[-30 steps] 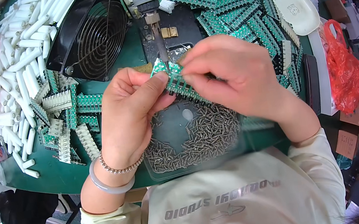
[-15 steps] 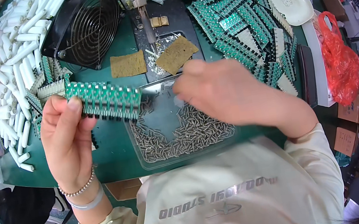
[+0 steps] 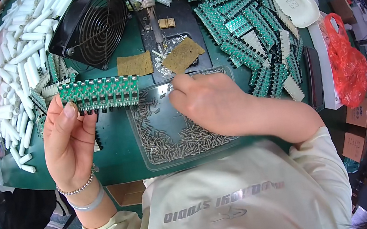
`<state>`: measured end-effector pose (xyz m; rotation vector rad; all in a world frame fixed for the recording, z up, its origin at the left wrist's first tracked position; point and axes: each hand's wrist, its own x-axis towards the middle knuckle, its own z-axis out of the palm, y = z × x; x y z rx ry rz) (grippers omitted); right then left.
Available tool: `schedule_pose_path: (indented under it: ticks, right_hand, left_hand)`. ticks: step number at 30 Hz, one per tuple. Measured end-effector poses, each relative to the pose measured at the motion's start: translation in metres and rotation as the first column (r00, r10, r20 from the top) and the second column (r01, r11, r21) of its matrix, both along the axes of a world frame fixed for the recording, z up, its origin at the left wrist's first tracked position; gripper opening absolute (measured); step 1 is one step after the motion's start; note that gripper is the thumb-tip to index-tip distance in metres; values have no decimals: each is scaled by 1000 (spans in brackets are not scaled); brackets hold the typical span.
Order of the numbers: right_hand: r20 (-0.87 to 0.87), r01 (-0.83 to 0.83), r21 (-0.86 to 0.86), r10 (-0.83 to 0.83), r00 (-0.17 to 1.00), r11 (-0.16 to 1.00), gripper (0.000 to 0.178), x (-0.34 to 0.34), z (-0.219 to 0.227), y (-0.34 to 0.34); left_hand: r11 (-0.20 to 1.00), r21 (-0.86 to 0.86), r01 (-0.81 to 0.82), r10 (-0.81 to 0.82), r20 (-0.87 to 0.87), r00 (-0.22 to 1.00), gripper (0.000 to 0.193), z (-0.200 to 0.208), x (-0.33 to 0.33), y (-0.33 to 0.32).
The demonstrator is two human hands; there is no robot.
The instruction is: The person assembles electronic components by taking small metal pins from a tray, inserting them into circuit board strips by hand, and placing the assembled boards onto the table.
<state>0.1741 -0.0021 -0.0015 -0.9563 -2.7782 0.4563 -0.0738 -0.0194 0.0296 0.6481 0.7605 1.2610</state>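
My left hand pinches a green circuit board strip by its left end, thumb in front. The strip is held nearly level above the bench, with a row of black parts along its lower edge. My right hand hovers over a clear plastic tray, fingers curled together; whatever they hold is hidden. Many small metal pin-like parts lie heaped in the tray's near part and scattered up its left side.
Behind the tray stand a soldering iron, two brown sponge pads and a black fan. White tubes pile up at left. More green boards are heaped at right, near a white dish and a red bag.
The circuit board strip has turned from a downward slant to nearly level, its face toward me. My right hand has shifted slightly left over the tray, its fingers still curled.
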Motion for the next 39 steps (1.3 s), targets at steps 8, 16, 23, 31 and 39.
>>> schedule_pose_path:
  ticks: [8, 16, 23, 31, 39]
  right_hand:
    - [49, 55, -2, -55, 997, 998, 20, 11, 3, -3]
    - [65, 84, 8, -84, 994, 996, 13, 4, -5, -4]
    - [82, 78, -20, -76, 994, 997, 11, -2, 0, -1]
    - [-44, 24, -4, -25, 999, 1000, 13, 5, -4, 1]
    - [-715, 42, -75, -83, 694, 996, 22, 0, 23, 3]
  left_hand:
    - [1000, -13, -28, 28, -42, 999, 21, 1, 1, -2]
    - [998, 7, -61, 62, -130, 990, 18, 3, 9, 0]
    - [1000, -15, -10, 8, -125, 992, 21, -9, 6, -3]
    - [901, -345, 263, -124, 377, 918, 21, -17, 35, -8]
    - [860, -304, 410, -159, 605, 780, 28, -25, 55, -21]
